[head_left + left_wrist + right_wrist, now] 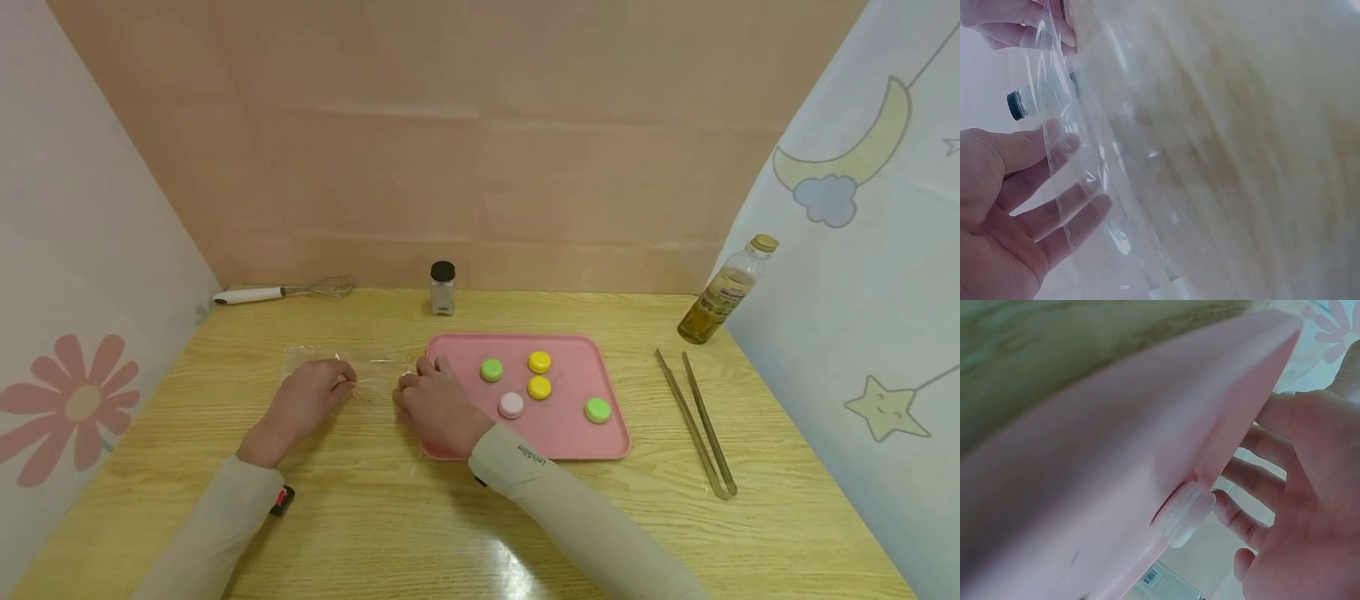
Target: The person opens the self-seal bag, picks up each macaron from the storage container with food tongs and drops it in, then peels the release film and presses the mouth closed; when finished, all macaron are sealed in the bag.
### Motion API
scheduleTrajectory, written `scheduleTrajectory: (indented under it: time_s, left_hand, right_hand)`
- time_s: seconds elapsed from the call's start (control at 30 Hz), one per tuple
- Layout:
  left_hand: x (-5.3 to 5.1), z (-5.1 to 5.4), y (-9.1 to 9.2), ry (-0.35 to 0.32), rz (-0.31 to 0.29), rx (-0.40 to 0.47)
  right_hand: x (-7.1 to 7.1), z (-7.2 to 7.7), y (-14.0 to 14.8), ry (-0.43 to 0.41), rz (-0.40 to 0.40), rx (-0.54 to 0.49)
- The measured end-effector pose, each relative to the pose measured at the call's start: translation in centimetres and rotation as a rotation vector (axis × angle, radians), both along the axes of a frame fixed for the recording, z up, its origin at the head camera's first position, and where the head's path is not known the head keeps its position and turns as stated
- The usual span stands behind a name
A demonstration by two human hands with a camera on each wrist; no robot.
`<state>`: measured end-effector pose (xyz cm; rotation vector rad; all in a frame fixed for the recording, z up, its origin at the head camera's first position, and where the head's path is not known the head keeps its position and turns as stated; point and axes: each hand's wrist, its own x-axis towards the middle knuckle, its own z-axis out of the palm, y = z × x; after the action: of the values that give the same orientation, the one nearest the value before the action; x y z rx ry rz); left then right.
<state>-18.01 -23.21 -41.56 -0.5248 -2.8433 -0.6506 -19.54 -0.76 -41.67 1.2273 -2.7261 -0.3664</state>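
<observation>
A clear plastic bag [375, 371] lies left of the pink tray [525, 454], thin and hard to outline. My left hand [303, 406] pinches its left part; in the left wrist view, the thumb and fingers of the left hand [1016, 206] meet at the film [1119, 240]. At the bag's right end, over the tray's left edge, my right hand [444, 408] pinches the film with bent fingers. On the tray are a pale pink macaron [512, 406], green macarons [491, 370] and yellow macarons [539, 387]. The pale pink macaron [1184, 512] also shows beside the right hand [1310, 487].
A black-capped jar [442, 290] stands behind the tray, and a whisk [251, 295] lies at the back left. Metal tongs [701, 429] rest right of the tray. Behind them an oil bottle [722, 296] stands near the right wall.
</observation>
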Motion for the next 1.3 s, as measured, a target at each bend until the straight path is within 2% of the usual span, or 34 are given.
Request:
scheduleTrajectory:
  time_s: [0.1,0.17,0.63,0.93,1.13,1.3]
  left_hand:
    - [0.03,-0.16,-0.01,0.047,-0.013,-0.005]
    - [0.05,-0.21,-0.04,0.056,-0.014,-0.003]
    - [0.12,0.10,-0.47,0.001,-0.007,0.046]
    - [-0.26,-0.01,-0.57,-0.027,0.008,0.063]
    - [-0.21,0.07,-0.41,-0.033,0.009,0.067]
    - [-0.39,0.18,-0.32,-0.019,-0.001,0.075]
  right_hand:
    - [0.04,0.03,0.03,0.001,-0.001,-0.004]
    - [0.05,0.04,0.04,0.001,-0.003,-0.010]
    - [0.06,0.12,-0.07,-0.010,-0.005,-0.009]
    - [-0.14,0.05,-0.11,-0.034,-0.014,-0.004]
    - [-0.27,-0.12,-0.12,-0.071,-0.014,-0.058]
    - [-0.21,0.01,0.17,-0.044,0.004,-0.094]
